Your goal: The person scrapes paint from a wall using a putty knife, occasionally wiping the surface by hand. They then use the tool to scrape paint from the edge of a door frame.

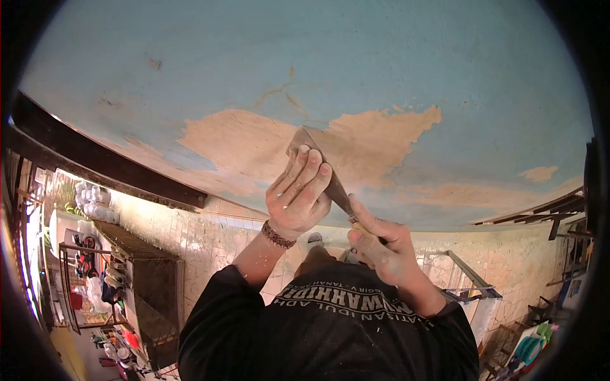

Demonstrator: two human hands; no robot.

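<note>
A paint scraper (pixel 335 184) with a wide metal blade lies slanted against a light blue painted wall (pixel 381 57). Its blade corner rests over a bare beige patch (pixel 229 136) where the blue paint is gone. My right hand (pixel 387 247) is closed round the handle, thumb and forefinger toward the blade. With fingers close together, my left hand (pixel 298 193) grips the blade near its wide end; its thumb is hidden. Pale dust covers both hands. A brown bracelet (pixel 277 235) circles my left wrist.
Thin cracks (pixel 279 92) run through the paint above the patch. A dark beam (pixel 108 159) is at the left. Below stand a cabinet (pixel 152 298) and cluttered shelves on the left, a metal frame (pixel 470 279) on the right. My feet are on a tiled floor (pixel 213 244).
</note>
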